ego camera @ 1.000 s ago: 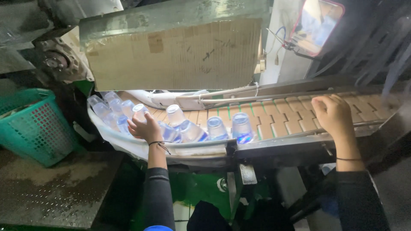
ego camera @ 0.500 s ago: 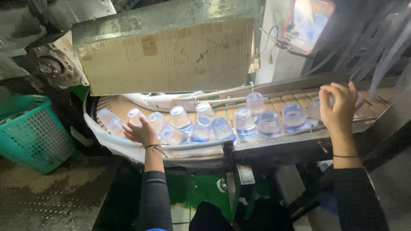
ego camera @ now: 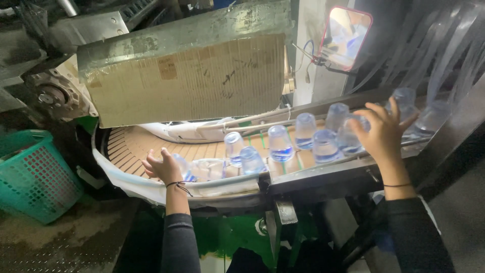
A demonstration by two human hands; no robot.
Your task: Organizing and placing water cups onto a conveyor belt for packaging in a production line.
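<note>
left hand (ego camera: 162,167) half open, fingers curled against a clear plastic bottle (ego camera: 183,168) lying tipped on the curved slat conveyor (ego camera: 132,146), no full grip. right hand (ego camera: 382,132) spread open, palm against upright clear bottles (ego camera: 348,136) at the far right of the belt, not closed on any. more upright bottles (ego camera: 279,143) stand between the hands. green basket (ego camera: 31,174) at left, cardboard-faced guard (ego camera: 192,81) behind the belt.

Clear bluish cups (ego camera: 281,143), tan slatted conveyor belt (ego camera: 132,146), teal mesh basket (ego camera: 31,174)
</note>
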